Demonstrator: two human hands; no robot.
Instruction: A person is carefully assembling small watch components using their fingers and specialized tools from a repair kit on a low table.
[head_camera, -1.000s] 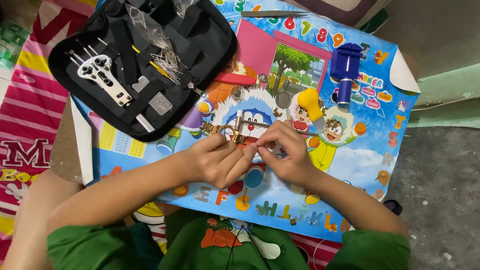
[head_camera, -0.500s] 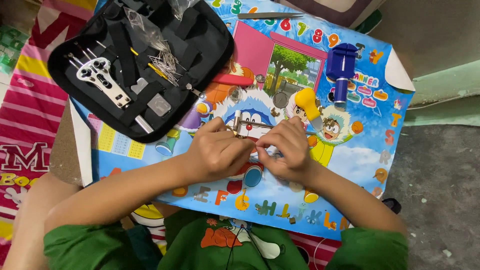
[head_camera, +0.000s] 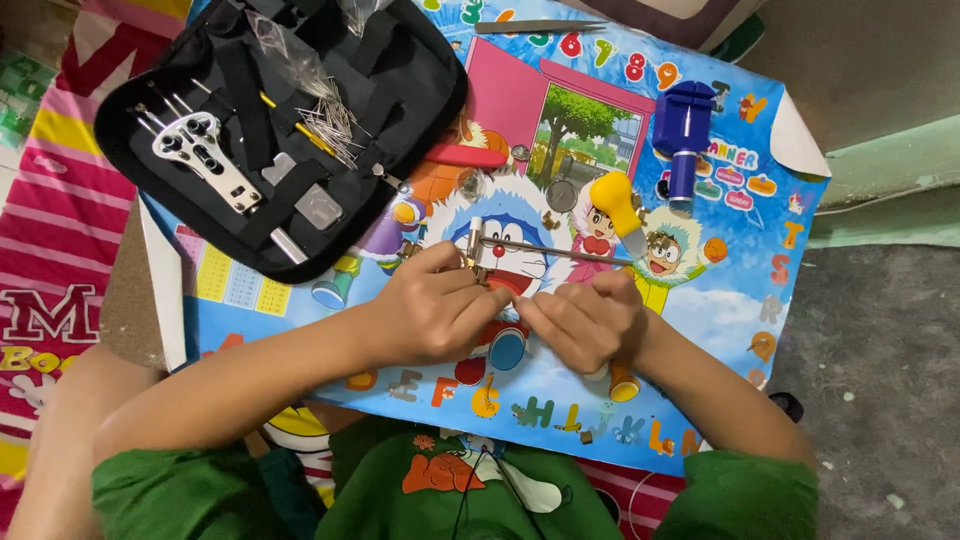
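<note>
My left hand (head_camera: 435, 312) rests on a colourful cartoon mat (head_camera: 740, 310), its thumb and forefinger pinching the head of a slim metal wrench (head_camera: 476, 252). The wrench's thin rod (head_camera: 560, 252) runs right across the mat. My right hand (head_camera: 585, 322) lies beside it with curled fingers, and its fingertips meet those of the left hand. Whatever sits between the fingertips is hidden. A yellow-handled tool (head_camera: 613, 200) lies just beyond my right hand.
An open black tool case (head_camera: 400, 90) with a silver bracket tool (head_camera: 200, 160), loose pins (head_camera: 335, 125) and plastic bags lies at the upper left. A blue link-remover block (head_camera: 684, 125) stands at the upper right. Tweezers (head_camera: 540, 26) lie at the top edge, grey floor (head_camera: 880, 300) on the right.
Both hands have slid slightly toward me, uncovering the wrench's head and rod. My right fingers, earlier up at the wrench head, now sit lower against the left fingertips.
</note>
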